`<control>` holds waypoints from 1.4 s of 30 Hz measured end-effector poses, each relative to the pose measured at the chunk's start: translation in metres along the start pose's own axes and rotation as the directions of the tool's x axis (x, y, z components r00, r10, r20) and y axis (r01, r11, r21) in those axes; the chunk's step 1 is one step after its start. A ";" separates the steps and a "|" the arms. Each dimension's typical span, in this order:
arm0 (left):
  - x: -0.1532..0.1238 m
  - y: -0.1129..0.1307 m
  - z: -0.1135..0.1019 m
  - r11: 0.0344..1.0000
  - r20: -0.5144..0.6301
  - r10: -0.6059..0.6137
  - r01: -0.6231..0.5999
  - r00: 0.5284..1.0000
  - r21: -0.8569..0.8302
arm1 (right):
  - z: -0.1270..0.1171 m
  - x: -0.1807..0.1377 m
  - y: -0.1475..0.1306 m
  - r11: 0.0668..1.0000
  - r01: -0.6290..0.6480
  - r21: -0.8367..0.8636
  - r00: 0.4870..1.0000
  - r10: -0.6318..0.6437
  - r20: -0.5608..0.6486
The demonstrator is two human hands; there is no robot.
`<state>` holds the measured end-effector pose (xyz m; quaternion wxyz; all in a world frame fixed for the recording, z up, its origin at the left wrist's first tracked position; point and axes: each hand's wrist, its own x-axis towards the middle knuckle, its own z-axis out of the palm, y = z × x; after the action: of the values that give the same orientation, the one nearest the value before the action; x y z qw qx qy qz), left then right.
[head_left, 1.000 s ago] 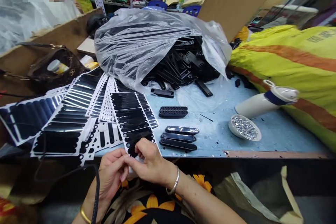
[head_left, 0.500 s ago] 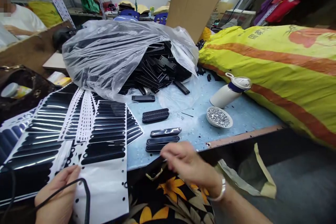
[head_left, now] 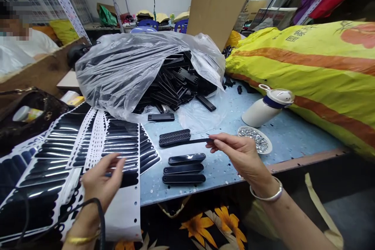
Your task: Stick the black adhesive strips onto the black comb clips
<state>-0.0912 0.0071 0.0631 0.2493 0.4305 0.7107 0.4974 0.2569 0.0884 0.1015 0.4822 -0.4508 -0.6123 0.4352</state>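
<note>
My left hand (head_left: 102, 179) hovers over white sheets of glossy black oblong stickers (head_left: 121, 136), thumb and fingers apart with nothing between them. A thin black strip (head_left: 200, 140) is pinched between the thumb and fingers of my right hand (head_left: 234, 150). Its far end meets the black textured pieces (head_left: 175, 137) on the blue tabletop; whether it is one of them I cannot tell. Nearer to me, several smooth black oblong pieces (head_left: 184, 169) lie in a row. A white dish of small shiny metal bits (head_left: 258, 140) is partly behind my right hand.
A clear plastic bag (head_left: 117, 70) spilling black pieces (head_left: 175, 82) fills the table's back. A white bottle (head_left: 262, 111) stands tilted in view beside a large yellow sack (head_left: 307, 62). At left are a brown bag (head_left: 38, 105) and another person (head_left: 38, 43). A black cord crosses my left wrist.
My left hand has left the sheet's lower edge and moved up and right, its fingers now apart. My right hand has risen from the table's front edge toward the textured pieces and holds a thin strip.
</note>
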 end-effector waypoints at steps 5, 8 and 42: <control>0.012 0.058 0.083 0.867 0.567 -0.125 0.367 0.815 -0.337 | 0.025 0.009 -0.001 0.997 0.066 0.046 0.987 -0.072 0.146; 0.022 0.064 0.102 0.817 0.701 -0.099 0.460 0.707 -0.349 | 0.026 0.014 0.006 0.998 0.059 0.020 0.974 -0.062 0.217; 0.046 0.038 0.107 0.986 0.442 0.165 -0.163 0.882 -0.041 | 0.015 0.035 0.021 0.725 0.473 -0.500 0.862 -0.263 0.434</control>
<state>-0.0169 0.1047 0.0607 0.3623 0.5907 0.5954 0.4065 0.2403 0.1251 0.0858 0.2843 -0.3648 -0.8669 0.1859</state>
